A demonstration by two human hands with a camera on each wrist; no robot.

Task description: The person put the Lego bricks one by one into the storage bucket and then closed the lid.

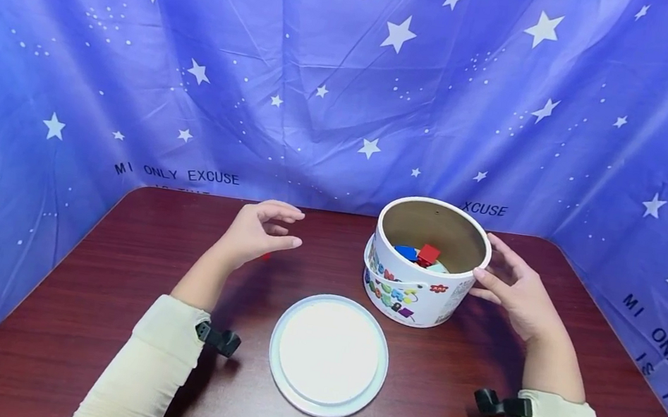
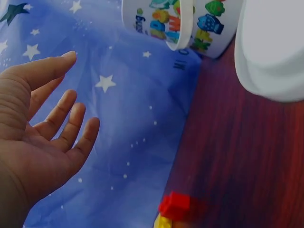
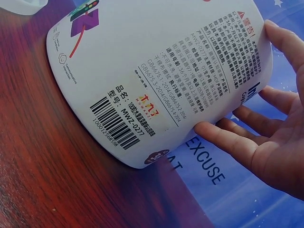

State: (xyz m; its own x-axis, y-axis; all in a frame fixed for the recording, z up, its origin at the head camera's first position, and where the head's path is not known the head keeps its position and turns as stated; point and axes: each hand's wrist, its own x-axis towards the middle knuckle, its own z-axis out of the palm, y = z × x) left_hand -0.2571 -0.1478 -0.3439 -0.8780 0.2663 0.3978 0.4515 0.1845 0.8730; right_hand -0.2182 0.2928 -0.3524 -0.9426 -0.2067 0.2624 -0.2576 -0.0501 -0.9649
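A white bucket (image 1: 408, 294) printed with colourful pictures stands on the table, its top uncovered. Red and blue blocks (image 1: 428, 254) lie inside it. At its right side, my right hand (image 1: 517, 291) touches the wall with spread fingertips; the right wrist view shows those fingers (image 3: 228, 142) beside the printed label and barcode. My left hand (image 1: 253, 236) hovers over the table left of the bucket, fingers loosely bent and holding nothing. A red block (image 2: 175, 206) with a bit of yellow sits beyond the left hand, mostly hidden by it in the head view.
The round white lid (image 1: 329, 354) lies on the table in front of the bucket. A thin white handle (image 1: 388, 278) hangs down the bucket's front. Blue star-printed cloth (image 1: 319, 128) rises behind the dark red-brown table (image 1: 121, 264) and along both sides.
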